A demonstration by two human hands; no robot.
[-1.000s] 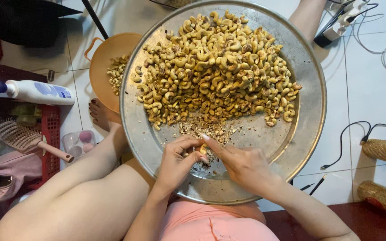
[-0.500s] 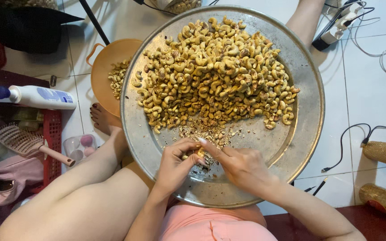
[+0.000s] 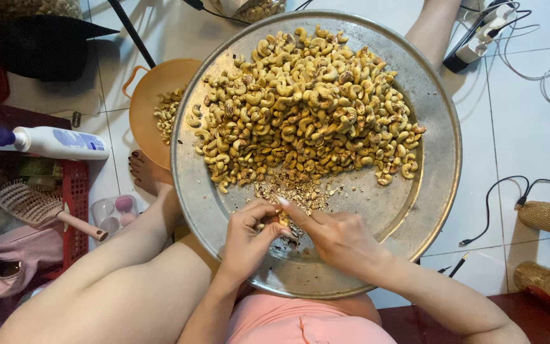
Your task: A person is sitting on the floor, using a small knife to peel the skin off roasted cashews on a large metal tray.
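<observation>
Head view: I look straight down on a big round metal tray [image 3: 437, 191] resting across the person's lap. Both hands meet at the tray's near edge. My left hand [image 3: 246, 242] is curled, fingers and thumb pinched shut around a single cashew [image 3: 282, 221], which sits between the two hands just above the near rim. My right hand [image 3: 335, 236] comes in from the right, index finger stretched toward the same nut and its tip touching it; the other fingers are folded in. Whether the right hand truly grips the nut or only presses on it, I cannot tell.

A heap of cashews [image 3: 307, 108] fills the far half of the tray, reaching toward its left and right edges. Between heap and hands lies a small patch of broken skins [image 3: 294, 191], close to the tray's centre and just beyond the fingertips.

Past the tray's left edge an orange bowl [image 3: 151, 102] stands on the floor, partly under the rim, with a few nuts inside. Further left lie a white bottle [image 3: 52, 143] and a hairbrush [image 3: 39, 210]. On the tiles right of the tray a black cable [image 3: 501, 204] curls.
</observation>
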